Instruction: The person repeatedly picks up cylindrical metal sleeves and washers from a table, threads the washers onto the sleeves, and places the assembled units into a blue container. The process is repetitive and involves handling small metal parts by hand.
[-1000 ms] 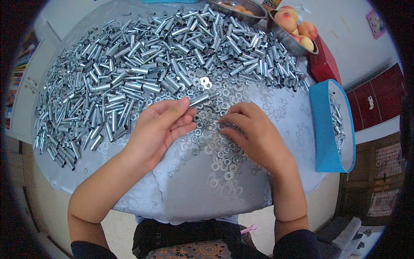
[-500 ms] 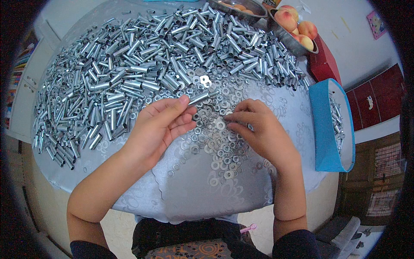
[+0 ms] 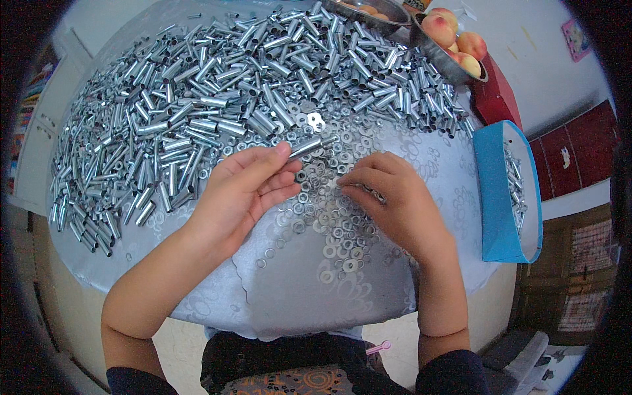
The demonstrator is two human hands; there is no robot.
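Between the thumb and fingers of my left hand [image 3: 247, 191] is a silvery sleeve anchor bolt [image 3: 307, 149], tilted up to the right, a thinner end standing out of its tube. Just right of it, my right hand [image 3: 392, 201] reaches over loose flat washers [image 3: 342, 251] with thumb and fingertips drawn together. Whatever lies in that pinch, if anything, is too small to make out. Nuts and washers are scattered under and between both hands. A large heap of metal sleeves [image 3: 217, 103] covers the table beyond them.
A blue fabric bin [image 3: 494, 197] holding metal bolts stands at the table's right edge. At the far right are a metal bowl of peaches [image 3: 454, 69], a second bowl [image 3: 378, 21] with round brownish things and a red box [image 3: 497, 99]. A pale patterned cloth [image 3: 210, 296] covers the table.
My right hand has shifted slightly left over the washers, and its fingertips have come closer together. My left hand keeps the anchor bolt in nearly the same place.
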